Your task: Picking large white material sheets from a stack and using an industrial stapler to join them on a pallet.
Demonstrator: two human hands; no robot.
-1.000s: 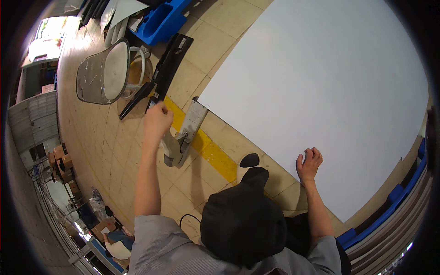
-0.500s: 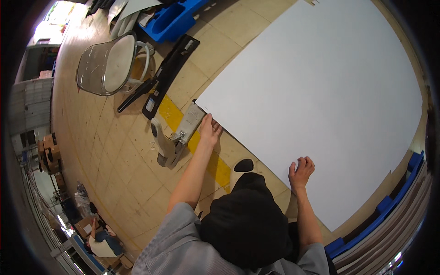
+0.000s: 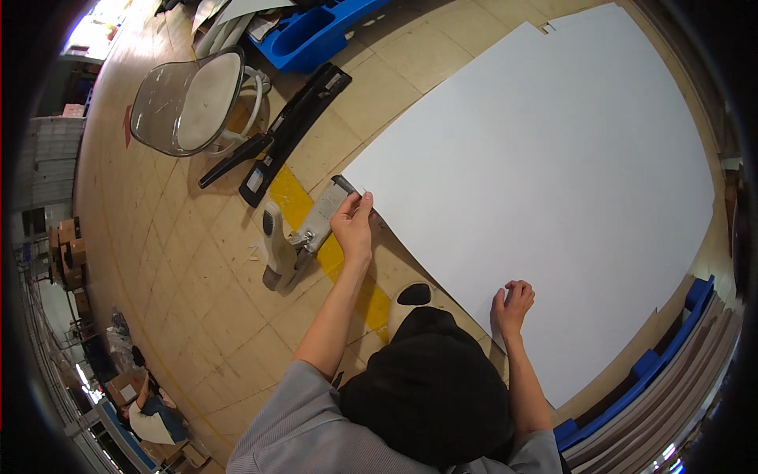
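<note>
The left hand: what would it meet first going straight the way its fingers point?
The left hand would likely meet the white sheet first; it may already touch the edge, depth being unclear.

Even, moderate light; straight edges bow toward the black rim.
I see glare washing out the upper left, soft shadow under the white sheet [image 3: 545, 197], floor tiles [image 3: 229, 324] clear, boxes [image 3: 73, 251] at left indistinct.

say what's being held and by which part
The left hand may be pinching the white sheet by its edge near the left corner, though that's unclear; the right hand grips nothing.
</note>
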